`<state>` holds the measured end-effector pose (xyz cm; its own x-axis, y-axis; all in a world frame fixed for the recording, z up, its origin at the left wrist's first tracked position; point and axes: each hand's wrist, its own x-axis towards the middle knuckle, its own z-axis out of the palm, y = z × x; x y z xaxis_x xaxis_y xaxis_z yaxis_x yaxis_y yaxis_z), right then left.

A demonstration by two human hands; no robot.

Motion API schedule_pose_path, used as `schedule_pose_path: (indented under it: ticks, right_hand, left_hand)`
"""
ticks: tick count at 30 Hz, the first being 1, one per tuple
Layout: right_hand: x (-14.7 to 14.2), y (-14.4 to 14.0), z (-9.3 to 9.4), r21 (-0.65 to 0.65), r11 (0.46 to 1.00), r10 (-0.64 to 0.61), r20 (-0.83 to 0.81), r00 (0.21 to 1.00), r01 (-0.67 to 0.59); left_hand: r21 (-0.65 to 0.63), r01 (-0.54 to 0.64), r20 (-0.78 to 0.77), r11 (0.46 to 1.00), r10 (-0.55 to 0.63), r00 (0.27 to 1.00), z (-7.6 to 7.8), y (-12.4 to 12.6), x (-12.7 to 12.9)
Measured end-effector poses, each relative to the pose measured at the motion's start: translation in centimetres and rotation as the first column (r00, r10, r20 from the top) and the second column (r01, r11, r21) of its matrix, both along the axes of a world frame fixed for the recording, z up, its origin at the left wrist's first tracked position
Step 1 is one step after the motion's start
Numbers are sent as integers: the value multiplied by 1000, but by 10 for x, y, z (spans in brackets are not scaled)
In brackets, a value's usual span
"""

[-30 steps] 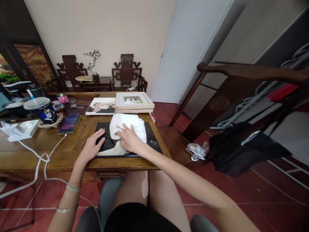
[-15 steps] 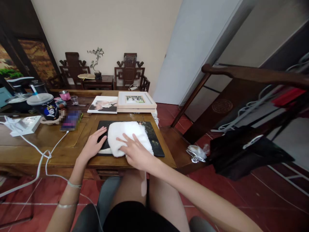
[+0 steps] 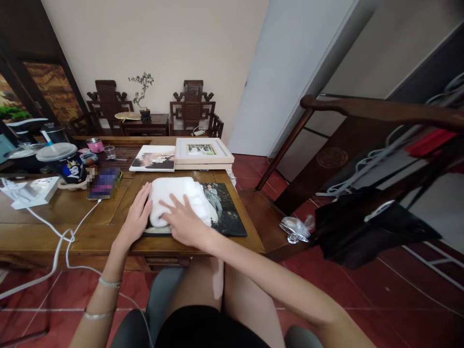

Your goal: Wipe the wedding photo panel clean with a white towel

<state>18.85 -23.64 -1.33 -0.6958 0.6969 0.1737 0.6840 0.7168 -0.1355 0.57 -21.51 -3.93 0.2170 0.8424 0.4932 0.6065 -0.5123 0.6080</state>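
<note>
- Far left of the wooden table [image 3: 54, 232], a white power strip [image 3: 34, 189] is sitting with white cables [image 3: 61, 241] trailing off the near edge; a dark printed cup with a flat lid [image 3: 67, 164] is standing just behind it.
- A phone [image 3: 104, 183] is lying right of the cup, plugged into one cable.
- Left hand [image 3: 136, 217] is lying flat, fingers spread and released, gripping nothing; it is pressing on the left edge of the dark photo print [image 3: 226, 212] and touching the left side of the white cloth [image 3: 177, 198].
- The white cloth is lying bunched on the left half of the print, its long axis running roughly left to right, covering that part of the picture.
- Right hand [image 3: 184, 222] is lying palm down on the near right part of the cloth, fingers splayed and pointing far-left; not clenched, just pressing the cloth down onto the print.
- Key relation: the cloth is sitting directly under the right hand and extending far and left of it, toward the left hand; the uncovered part of the print is lying to the right of the right hand.
- Right hand is the one on the cloth; left hand is only bordering it.
- The print is lying flat at the near edge of the table, straight ahead of the person.
- Beyond it, an unframed photo [image 3: 154, 158] and a pale framed picture [image 3: 201, 151] are lying side by side, touching.
- Right of the table, a dark wooden chair [image 3: 326, 145] is standing with dark fabric [image 3: 362, 227] draped over it.
</note>
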Motion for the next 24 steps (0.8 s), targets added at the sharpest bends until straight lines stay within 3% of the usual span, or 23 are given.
schedule_pose_path:
  ticks: [5, 9, 13, 17, 21, 24]
  right_hand:
    - [17, -39, 6, -77, 971, 226, 17, 974, -224]
    - [52, -44, 12, -138, 949, 275, -68, 959, -282]
    - [82, -38, 9, -134, 974, 167, -116, 979, -182]
    - [94, -14, 1, -111, 994, -1, -152, 988, -16]
    - [73, 26, -2, -161, 977, -170, -202, 964, 139]
    - [35, 52, 4, -143, 981, -162, -234, 959, 131]
  left_hand:
    - [-28, -21, 26, 999, 22, 999, 0, 0, 0]
    - [-72, -1, 7, 997, 1, 1000, 1, 0, 2]
    - [-105, 8, -65, 994, -15, 998, -1, 1, 3]
    - [-103, 31, -105, 994, -42, 994, -3, 4, 2]
    - [-86, 36, -111, 996, -46, 993, -4, 5, 0]
    - [-78, 24, -116, 997, -33, 993, -6, 7, -1]
